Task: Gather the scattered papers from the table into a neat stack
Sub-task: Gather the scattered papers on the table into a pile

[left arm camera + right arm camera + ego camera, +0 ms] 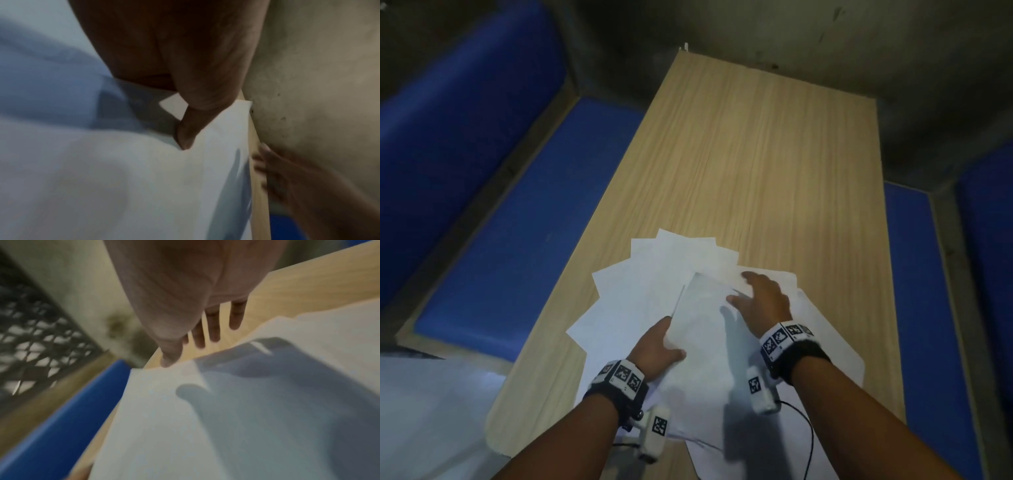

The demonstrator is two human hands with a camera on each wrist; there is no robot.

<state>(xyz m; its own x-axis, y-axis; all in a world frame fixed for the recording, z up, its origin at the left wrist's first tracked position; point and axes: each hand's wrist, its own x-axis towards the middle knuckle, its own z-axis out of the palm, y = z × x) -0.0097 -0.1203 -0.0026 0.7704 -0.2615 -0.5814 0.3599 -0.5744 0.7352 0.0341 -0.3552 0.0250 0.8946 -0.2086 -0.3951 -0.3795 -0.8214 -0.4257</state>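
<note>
Several white papers (650, 274) lie fanned out and overlapping on the near end of a light wooden table (756, 154). My left hand (659, 346) grips a raised bundle of sheets (705, 329) by its left edge, and the thumb (189, 126) presses on top of the paper (144, 186). My right hand (760, 294) hovers over the bundle's far right corner. Its fingers (213, 324) are straight and spread, casting a shadow on the sheet (185, 426) below. Whether the fingertips touch the paper is unclear.
Blue padded benches run along the left (517, 222) and right (907, 274) sides of the table. A dark wall closes the far end. A thin black cable (808, 431) hangs from my right wrist over the near sheets. The far half of the tabletop shows bare wood.
</note>
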